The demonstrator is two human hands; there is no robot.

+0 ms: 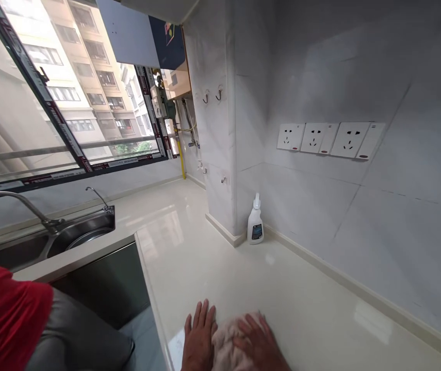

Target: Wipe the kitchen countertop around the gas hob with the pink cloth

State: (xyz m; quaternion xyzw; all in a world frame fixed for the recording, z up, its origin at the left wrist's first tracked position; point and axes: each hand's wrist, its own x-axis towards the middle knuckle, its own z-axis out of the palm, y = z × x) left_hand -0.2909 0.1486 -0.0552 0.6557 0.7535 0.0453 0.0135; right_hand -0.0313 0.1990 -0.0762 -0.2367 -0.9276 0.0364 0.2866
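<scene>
My left hand (199,335) lies flat on the cream countertop (189,263), its fingers stretched forward near the front edge. Just right of it, my right hand (259,342) presses on a crumpled, pale pinkish cloth (226,337), its fingers bent over the top. The cloth rests on the counter between the two hands and touches or nearly touches the left one. Farther back, a white spray bottle (256,221) with a dark label stands upright in the corner against the wall.
A person in a red top (7,314) and grey trousers stands at the left by the steel sink (88,224) and its curved faucet (15,198). Wall sockets (321,139) line the right wall. Hooks (218,94) hang on the pillar. A yellow pipe (181,159) rises behind.
</scene>
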